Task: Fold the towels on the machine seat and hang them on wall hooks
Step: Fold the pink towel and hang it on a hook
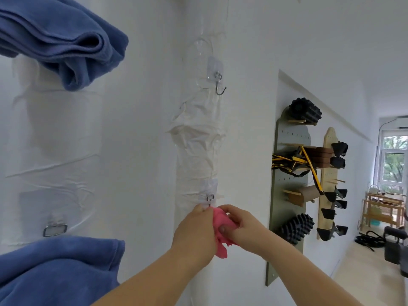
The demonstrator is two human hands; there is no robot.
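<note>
Both hands work at the white wall, just below the lower hook (210,198), which is fixed to the wall by a clear adhesive pad. The left hand (195,230) is clenched on the pink towel (221,234), with its fingertips pressed up against the wall directly under the hook's metal loop. The right hand (239,226) grasps the same towel from the 3 o'clock side, thumb on the front of the cloth and fingers curled over its top edge. The pink towel is bunched between the two hands, its upper corner sits just beneath the hook, and a loose end hangs down at 6 o'clock from the hands (whether the cloth is already caught on the hook cannot be told, because the hands cover the hook's tip). At 12 o'clock from the hands, well above, an upper hook (218,83) carries nothing. At 10 o'clock, a folded blue towel (57,43) hangs high on the wall. At 8 o'clock, a second blue towel (55,270) hangs below a metal ring (55,230). At 3 o'clock, a green pegboard (287,195) and a wooden pegboard (329,182) hold black foam rollers, straps and grips.
</note>
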